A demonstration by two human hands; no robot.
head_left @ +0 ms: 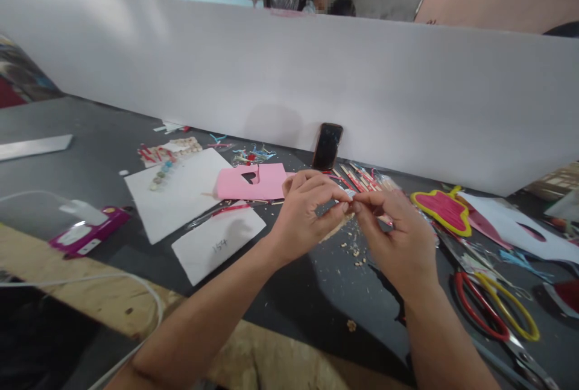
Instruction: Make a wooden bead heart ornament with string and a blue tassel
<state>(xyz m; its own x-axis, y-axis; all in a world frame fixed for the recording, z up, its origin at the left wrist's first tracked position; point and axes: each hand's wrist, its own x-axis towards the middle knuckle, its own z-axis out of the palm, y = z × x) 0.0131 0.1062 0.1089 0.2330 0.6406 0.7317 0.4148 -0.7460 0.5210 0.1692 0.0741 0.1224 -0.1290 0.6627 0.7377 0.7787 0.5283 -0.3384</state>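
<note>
My left hand [307,212] and my right hand [398,236] meet over the dark table, fingertips almost touching. Each has thumb and forefinger pinched together. Whatever lies between the fingertips is too small and hidden to name. Below them, pale crumbs [357,252] are scattered on the table. Behind my left hand lies a pink paper cut-out [271,180] with a dark opening. Just beyond my right hand are several red-and-wood sticks [357,178]. A phone [328,146] leans upright against the white partition behind the hands.
Scissors [482,305] with red and yellow handles lie at right, near a yellow-edged pink shape [442,210]. White sheets [181,191] and a marked white card [219,242] lie left. A purple power strip [90,233] with a white cable sits farther left. The white partition [203,64] bounds the back.
</note>
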